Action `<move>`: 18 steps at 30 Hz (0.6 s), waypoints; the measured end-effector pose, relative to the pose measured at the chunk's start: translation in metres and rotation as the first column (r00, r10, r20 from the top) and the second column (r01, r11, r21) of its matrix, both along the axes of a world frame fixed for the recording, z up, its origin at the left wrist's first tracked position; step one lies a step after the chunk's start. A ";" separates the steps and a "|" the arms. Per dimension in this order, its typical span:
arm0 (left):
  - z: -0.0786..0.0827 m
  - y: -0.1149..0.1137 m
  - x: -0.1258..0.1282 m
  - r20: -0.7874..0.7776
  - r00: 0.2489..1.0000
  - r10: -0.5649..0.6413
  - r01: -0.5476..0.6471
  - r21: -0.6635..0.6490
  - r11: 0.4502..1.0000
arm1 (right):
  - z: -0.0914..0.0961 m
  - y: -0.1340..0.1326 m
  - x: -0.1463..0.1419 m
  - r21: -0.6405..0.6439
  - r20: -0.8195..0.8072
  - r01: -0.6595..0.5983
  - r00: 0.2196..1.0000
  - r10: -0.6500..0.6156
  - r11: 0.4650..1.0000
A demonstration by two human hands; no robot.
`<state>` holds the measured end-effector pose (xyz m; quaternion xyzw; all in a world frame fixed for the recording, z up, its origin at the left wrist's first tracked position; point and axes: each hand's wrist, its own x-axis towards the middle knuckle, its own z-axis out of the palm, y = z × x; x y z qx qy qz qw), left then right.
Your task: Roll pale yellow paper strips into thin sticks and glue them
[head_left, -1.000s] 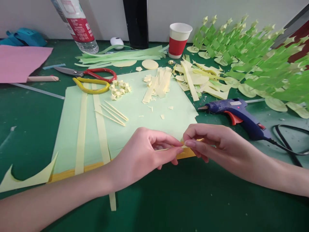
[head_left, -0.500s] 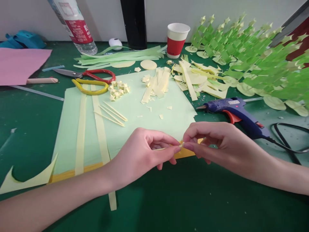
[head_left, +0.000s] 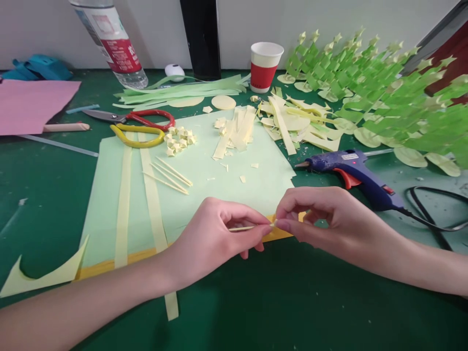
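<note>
My left hand [head_left: 215,234] and my right hand [head_left: 321,219] meet fingertip to fingertip over the near edge of a pale green paper sheet [head_left: 204,180]. Both pinch a thin rolled yellow paper stick [head_left: 243,227], the left hand along its length, the right hand at its tip. Three similar thin sticks [head_left: 170,175] lie on the sheet. A small heap of folded yellow paper stars [head_left: 179,139] sits further back, with long yellow strips [head_left: 153,204] to the left.
A blue glue gun [head_left: 351,170] with its black cord lies right of the sheet. Red and yellow scissors [head_left: 139,124], a red paper cup [head_left: 265,66], a water bottle [head_left: 115,41], cut yellow scraps [head_left: 292,122] and rows of green paper pieces [head_left: 383,92] surround it. Pink paper [head_left: 29,105] lies far left.
Both hands stay pinched on the thin stick at the sheet's near edge. Their fingers have shifted slightly and more of the stick shows beside my left thumb.
</note>
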<state>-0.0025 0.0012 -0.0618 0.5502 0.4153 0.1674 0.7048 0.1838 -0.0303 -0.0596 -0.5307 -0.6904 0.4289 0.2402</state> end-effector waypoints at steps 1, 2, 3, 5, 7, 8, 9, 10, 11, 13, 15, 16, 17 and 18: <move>0.000 0.000 0.000 0.003 1.000 0.006 -0.006 0.000 1.000 | 0.001 0.001 -0.001 -0.017 0.003 0.011 1.000 -0.011 1.000; 0.000 0.000 0.001 0.002 1.000 0.009 -0.009 0.002 1.000 | 0.003 0.002 -0.002 -0.039 0.017 0.018 1.000 -0.018 0.999; 0.000 0.000 0.001 0.000 1.000 0.011 -0.011 0.005 1.000 | 0.005 0.003 -0.002 -0.068 0.043 0.020 0.999 -0.017 0.997; 0.000 0.000 0.000 -0.007 1.000 0.014 -0.014 0.010 1.000 | 0.011 0.006 -0.001 -0.123 0.118 0.031 0.993 -0.017 0.992; 0.000 0.000 -0.001 -0.016 1.000 0.009 -0.009 0.020 1.000 | 0.017 0.009 0.003 -0.162 0.197 0.059 0.980 -0.027 0.985; 0.000 -0.001 -0.001 -0.024 1.000 0.009 -0.009 0.024 1.000 | 0.020 0.011 0.006 -0.160 0.224 0.082 0.974 -0.045 0.984; 0.000 -0.001 -0.001 -0.032 0.999 0.011 -0.010 0.029 1.000 | 0.022 0.012 0.010 -0.146 0.242 0.109 0.968 -0.072 0.983; 0.000 -0.001 -0.002 -0.037 0.999 0.009 -0.007 0.033 0.999 | 0.024 0.013 0.013 -0.137 0.255 0.130 0.963 -0.092 0.982; -0.001 -0.001 -0.002 -0.040 0.999 0.009 -0.008 0.037 0.999 | 0.026 0.013 0.016 -0.137 0.267 0.141 0.958 -0.101 0.980; -0.002 -0.001 -0.002 -0.033 0.999 0.012 -0.010 0.048 0.999 | 0.029 0.013 0.019 -0.209 0.252 0.125 0.965 -0.070 0.970; -0.004 -0.001 -0.002 -0.016 1.000 0.011 -0.010 0.068 0.998 | 0.029 0.012 0.018 -0.368 0.188 0.052 0.982 0.019 0.928; -0.004 -0.001 -0.002 -0.003 1.000 0.011 -0.010 0.083 0.997 | 0.028 0.011 0.016 -0.448 0.139 0.005 0.988 0.064 0.894; -0.005 -0.001 -0.002 0.010 1.000 0.009 -0.010 0.098 0.995 | 0.027 0.011 0.013 -0.518 0.070 -0.036 0.994 0.084 0.855; -0.006 -0.001 -0.002 0.022 1.000 0.006 -0.009 0.113 0.994 | 0.025 0.011 0.010 -0.570 -0.008 -0.071 0.997 0.080 0.819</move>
